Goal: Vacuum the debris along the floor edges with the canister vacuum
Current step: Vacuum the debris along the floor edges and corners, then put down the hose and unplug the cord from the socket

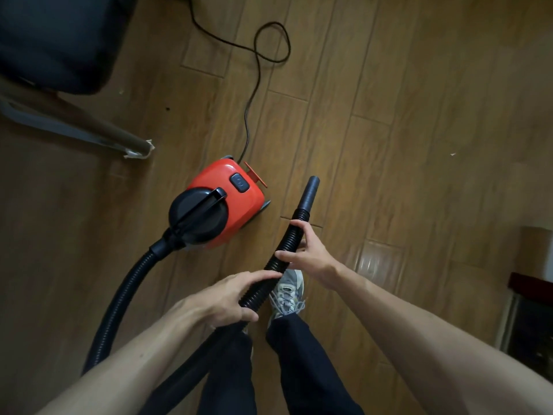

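Fingers of the left hand, low in the middle of the frame, curl over the black ribbed vacuum hose and grip it. Just beyond, the right hand clasps the same hose between thumb and curled fingers, close below the smooth black plastic nozzle tube, which points up and away above the brown wooden plank floor. A grey lace-up sneaker stands under the hands. Left of the nozzle sits the red canister vacuum with a black round lid, its hose looping down the lower left. A black power cord trails to the top. Pale scraps of debris lie at right and near the dark padded chair at upper left.
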